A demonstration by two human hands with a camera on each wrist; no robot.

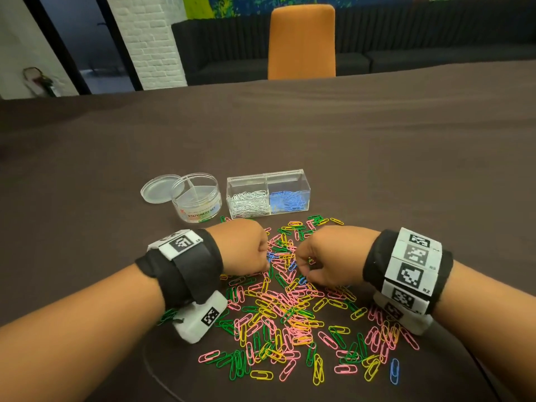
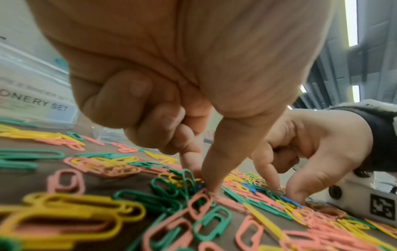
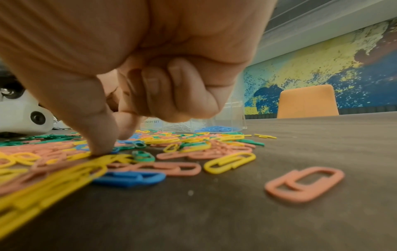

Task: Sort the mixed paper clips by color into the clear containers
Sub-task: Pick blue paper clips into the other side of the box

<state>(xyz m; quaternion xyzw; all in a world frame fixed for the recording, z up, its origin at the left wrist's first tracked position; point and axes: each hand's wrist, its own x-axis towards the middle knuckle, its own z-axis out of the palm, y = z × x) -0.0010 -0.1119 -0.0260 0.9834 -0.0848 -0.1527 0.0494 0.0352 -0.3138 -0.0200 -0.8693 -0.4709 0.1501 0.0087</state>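
Both hands work the mixed paper clips (image 1: 290,300) heaped at the surface's near edge: left hand (image 1: 246,246) and right hand (image 1: 324,256), fingers curled, each grip pinching down at blue clips directly beneath; the clear box (image 1: 268,197) lies beyond.

A meeting room behind a dark brown tabletop (image 1: 377,146).

An orange chair (image 1: 301,42) stood at the far edge, before a long dark sofa (image 1: 435,50), a blue-and-yellow mural (image 3: 322,56), a white brick pillar (image 1: 153,39) and a dark-framed window (image 1: 81,39).
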